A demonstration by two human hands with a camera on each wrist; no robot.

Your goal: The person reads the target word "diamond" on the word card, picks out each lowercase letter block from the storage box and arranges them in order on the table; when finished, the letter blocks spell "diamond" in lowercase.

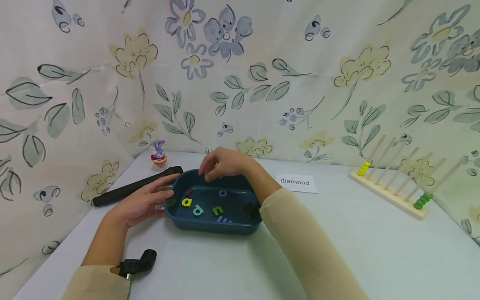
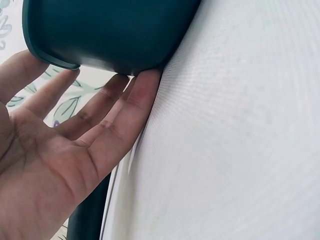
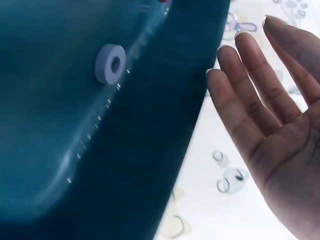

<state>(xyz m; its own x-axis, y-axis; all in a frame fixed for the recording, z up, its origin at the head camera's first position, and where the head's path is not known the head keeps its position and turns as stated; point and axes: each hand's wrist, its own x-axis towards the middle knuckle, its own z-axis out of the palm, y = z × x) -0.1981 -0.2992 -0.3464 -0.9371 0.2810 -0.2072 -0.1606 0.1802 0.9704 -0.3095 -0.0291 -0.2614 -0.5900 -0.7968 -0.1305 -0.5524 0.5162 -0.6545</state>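
A dark teal tub (image 1: 215,227) stands on the white table, with several loose letters inside. I make out a yellow "a" (image 1: 186,203), a turquoise "d" (image 1: 198,210), a green "n" (image 1: 218,211), a purple "m" (image 1: 223,219), a lilac "o" (image 3: 110,64) and a red stick-like piece (image 1: 189,192). At the tub's left end, my left hand (image 1: 145,201) touches the outer wall with nearly straight fingers (image 2: 142,92). My right hand (image 1: 226,161) hovers over the far rim, its fingers loosely bent and nothing in them; the right wrist view shows its palm bare.
Behind the tub on the right lies a white card (image 1: 297,183) reading "diamond". A wooden peg rack (image 1: 386,193) with yellow and green beads stands farther right. At the back left are a black bar-shaped object (image 1: 136,186) and a purple rabbit figure (image 1: 159,154). Floral cloth hangs behind.
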